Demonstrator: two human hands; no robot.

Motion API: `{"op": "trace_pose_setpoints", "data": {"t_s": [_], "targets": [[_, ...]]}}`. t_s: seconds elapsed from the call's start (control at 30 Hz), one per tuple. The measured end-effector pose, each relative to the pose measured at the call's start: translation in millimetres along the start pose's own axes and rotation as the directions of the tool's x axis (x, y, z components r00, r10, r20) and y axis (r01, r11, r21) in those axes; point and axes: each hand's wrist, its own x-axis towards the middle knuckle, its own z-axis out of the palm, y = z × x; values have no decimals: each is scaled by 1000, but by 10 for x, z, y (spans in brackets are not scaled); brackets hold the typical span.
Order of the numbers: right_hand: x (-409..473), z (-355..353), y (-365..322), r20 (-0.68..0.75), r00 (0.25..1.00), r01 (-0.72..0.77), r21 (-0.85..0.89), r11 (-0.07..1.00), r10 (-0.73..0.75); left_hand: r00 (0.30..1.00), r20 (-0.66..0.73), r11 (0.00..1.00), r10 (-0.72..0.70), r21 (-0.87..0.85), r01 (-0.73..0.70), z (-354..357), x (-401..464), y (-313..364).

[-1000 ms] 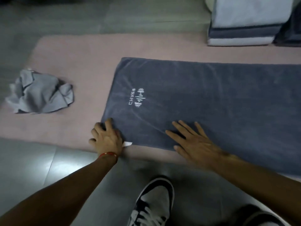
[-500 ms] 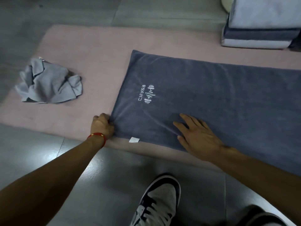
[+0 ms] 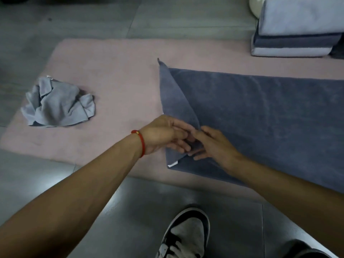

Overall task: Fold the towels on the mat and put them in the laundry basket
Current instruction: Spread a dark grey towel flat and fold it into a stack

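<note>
A long dark grey towel (image 3: 260,112) lies spread across the pink mat (image 3: 111,71). Its left end is lifted and turned over to the right, forming a raised triangular flap. My left hand (image 3: 165,135) grips the flap's lower corner, fingers curled round the cloth. My right hand (image 3: 212,144) meets it there, fingers pinching the same fold. A crumpled light grey towel (image 3: 57,105) sits on the mat's left part. No laundry basket can be made out for certain.
A stack of folded towels (image 3: 294,36), light and dark, stands at the mat's back right corner, with a pale rounded object (image 3: 255,6) behind it. Grey floor tiles surround the mat. My sneaker (image 3: 186,233) is on the floor near the mat's front edge.
My left hand has lifted the towel's left near corner and carried it rightward over the logo. My right hand left the flat towel and came to the fold.
</note>
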Motion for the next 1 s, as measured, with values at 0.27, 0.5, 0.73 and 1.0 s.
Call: {"op": "trace_pose_setpoints", "data": {"t_s": [0.27,0.5,0.73,1.0], "targets": [[-35,-724,311,-226,969,-22,-477,878,-99,850,-258,549,459,834,-44,-273,1547,474],[-278,-1045,513,-262,955,-71,-653,754,-137,873,-198,368,445,930,23,-599,2320,800],[-327,-1172,673,-333,919,-34,-601,799,-211,916,-203,284,346,953,104,-686,2678,930],[-559,-1576,710,-514,821,-52,-500,864,-248,739,-193,289,646,957,-3,-330,2411,1047]]}}
